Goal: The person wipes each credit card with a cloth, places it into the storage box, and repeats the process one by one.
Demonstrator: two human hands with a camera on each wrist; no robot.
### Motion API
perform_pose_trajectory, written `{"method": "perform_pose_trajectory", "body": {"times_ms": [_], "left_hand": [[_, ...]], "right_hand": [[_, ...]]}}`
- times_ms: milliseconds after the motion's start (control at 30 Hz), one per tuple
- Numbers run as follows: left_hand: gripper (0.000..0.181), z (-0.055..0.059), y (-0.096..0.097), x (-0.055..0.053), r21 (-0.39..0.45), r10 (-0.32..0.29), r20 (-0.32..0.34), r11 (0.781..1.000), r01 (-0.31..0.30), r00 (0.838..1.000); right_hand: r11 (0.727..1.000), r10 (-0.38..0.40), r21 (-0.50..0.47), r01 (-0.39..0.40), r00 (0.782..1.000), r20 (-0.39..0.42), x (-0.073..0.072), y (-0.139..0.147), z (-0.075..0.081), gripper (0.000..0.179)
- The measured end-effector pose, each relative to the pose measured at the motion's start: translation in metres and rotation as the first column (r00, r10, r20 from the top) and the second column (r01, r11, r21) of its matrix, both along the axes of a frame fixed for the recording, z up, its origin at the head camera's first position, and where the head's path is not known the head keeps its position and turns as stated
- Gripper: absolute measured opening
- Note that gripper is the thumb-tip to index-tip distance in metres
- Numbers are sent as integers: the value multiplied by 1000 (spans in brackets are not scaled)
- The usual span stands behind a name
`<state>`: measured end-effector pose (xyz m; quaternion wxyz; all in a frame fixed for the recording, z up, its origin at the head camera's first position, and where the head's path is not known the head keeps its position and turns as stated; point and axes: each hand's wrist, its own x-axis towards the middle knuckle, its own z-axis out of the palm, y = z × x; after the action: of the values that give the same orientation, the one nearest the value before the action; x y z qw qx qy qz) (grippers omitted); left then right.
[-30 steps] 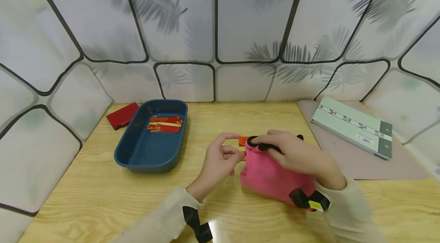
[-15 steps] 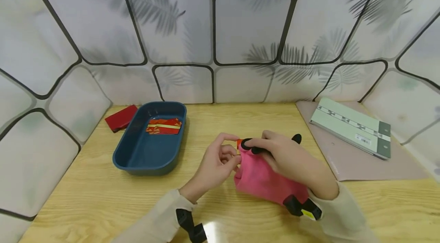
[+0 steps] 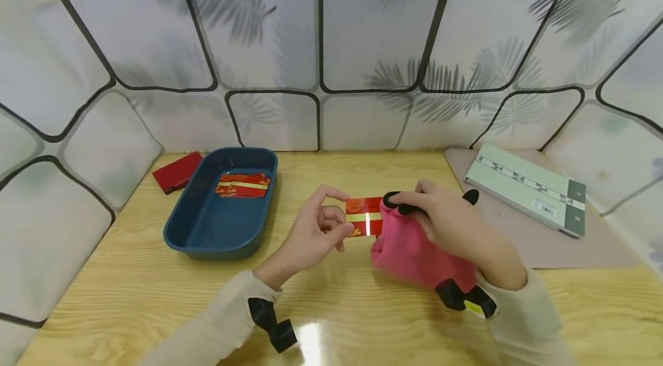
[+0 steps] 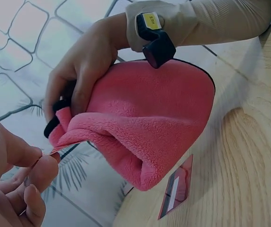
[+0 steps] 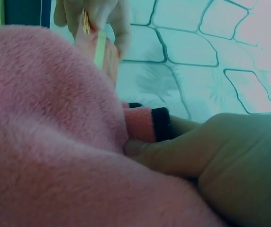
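Observation:
My left hand [image 3: 311, 239] pinches a glossy red card [image 3: 365, 208] with a gold band by its left end, between thumb and forefinger. The card's right end is hidden in a fold of a pink plush cloth [image 3: 414, 259] with black edging. Gripping that cloth from above is my right hand [image 3: 456, 233], fingertips at the black edge beside the card. In the left wrist view the cloth [image 4: 149, 109] hangs bunched, and a flat red-edged piece [image 4: 177, 189] with a pale strip shows on the table below it. The right wrist view shows the card [image 5: 104, 54] past the cloth.
Left of my hands stands a blue tray [image 3: 214, 228] with several red and gold cards [image 3: 243, 186] in it. A dark red flat item [image 3: 177, 172] lies behind its left side. At right, a pale green book [image 3: 523, 187] rests on a pinkish mat [image 3: 513, 242].
The hands have moved apart: the left hand went a little left, the right hand and cloth to the right. More of the red card now shows between them.

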<state>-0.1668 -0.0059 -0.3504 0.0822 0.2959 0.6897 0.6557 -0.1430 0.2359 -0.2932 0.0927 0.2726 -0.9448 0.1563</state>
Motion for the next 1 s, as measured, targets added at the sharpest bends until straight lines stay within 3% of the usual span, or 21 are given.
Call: {"method": "perform_pose_trajectory", "body": {"times_ms": [267,400,500,633,733,1000], "left_hand": [[37,3,1,1,86,43,-54,996,-38,998],[36,0,6,1,107,44,-32,993,-41,999],[36,-1,10,-1,80,69,23,994,-71,997],[35,2,14,-1,-7,108,84,994,-108,991],[35,7,15,-3,-50,113,115,993,-107,987],[36,15,9,1,-152,156,181,980,-129,971]], "right_hand": [[995,-74,62,72,997,17,7,17,13,29],[991,-103,86,104,995,-17,11,24,14,30],[994,-96,52,101,991,-93,18,29,18,31],[999,-42,-15,40,979,-202,29,43,27,37],[999,0,-37,-9,973,-230,31,46,30,40],[996,86,-3,-87,994,-68,21,-2,14,24]]}}
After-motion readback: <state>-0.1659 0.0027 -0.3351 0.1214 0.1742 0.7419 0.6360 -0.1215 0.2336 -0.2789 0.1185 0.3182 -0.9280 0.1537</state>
